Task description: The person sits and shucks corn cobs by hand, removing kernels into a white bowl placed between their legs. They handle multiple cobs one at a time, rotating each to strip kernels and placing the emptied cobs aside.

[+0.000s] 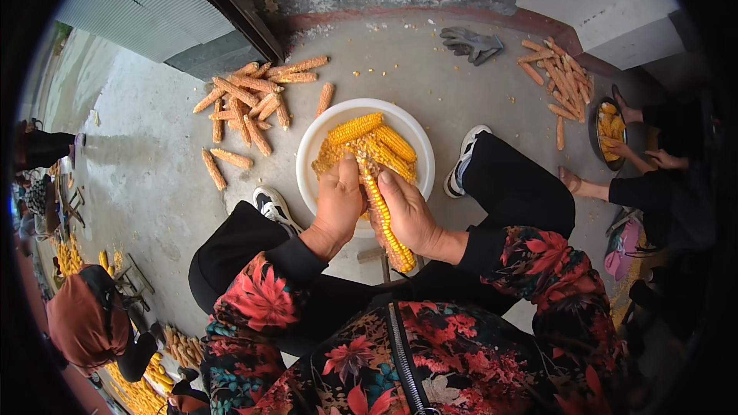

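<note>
A partly shelled corn cob (385, 219) slants between my hands over a white plastic basin (424, 184). Rows of yellow kernels remain along it, with bare cob beside them. My right hand (406, 207) wraps its right side, the thumb lying along the kernels. Against the upper left part of the cob, my left hand (340, 196) has its thumb pointing up and its fingers curled, partly hidden. Inside the basin, whole yellow ears of corn (356, 128) lie on loose kernels (326, 157).
Bare corn cobs (248, 98) lie piled on the concrete floor at left, with another cob pile (562, 78) at right. Grey gloves (473, 45) lie near the wall. A person's hand (620, 148) reaches into a dark bowl (595, 132). Other people sit at left near yellow corn (69, 256).
</note>
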